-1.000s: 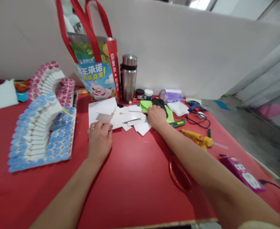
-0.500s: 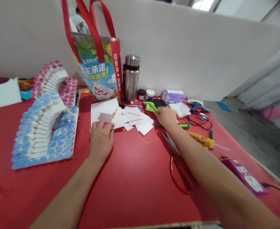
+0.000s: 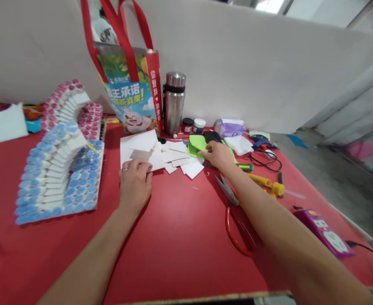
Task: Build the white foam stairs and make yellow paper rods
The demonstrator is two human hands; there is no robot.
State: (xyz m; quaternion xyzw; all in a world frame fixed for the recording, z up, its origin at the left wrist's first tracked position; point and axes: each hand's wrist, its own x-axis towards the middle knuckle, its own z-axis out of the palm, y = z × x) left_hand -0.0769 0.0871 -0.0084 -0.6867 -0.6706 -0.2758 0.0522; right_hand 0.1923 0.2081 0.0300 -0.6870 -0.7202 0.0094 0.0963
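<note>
Two bare hands work across a red tabletop, the left hand wearing a ring and lying palm down, fingers loosely bent, over the near edge of a folded white paper sheet; whether it grips the sheet cannot be told. The right hand reaches to a bright green folded paper, thumb and fingers partly curled at its near right side, though the view does not settle whether they pinch it. Between the hands lies a loose pile of small white card pieces, the green paper just beyond its right end. Red-handled metal scissors rest partly beneath the right forearm, near a yellow glue gun and a green-handled cutter. Behind the sheet stand a red-handled printed tote bag and a silver steel flask. At left sits a blue-and-white rolled-paper structure.
</note>
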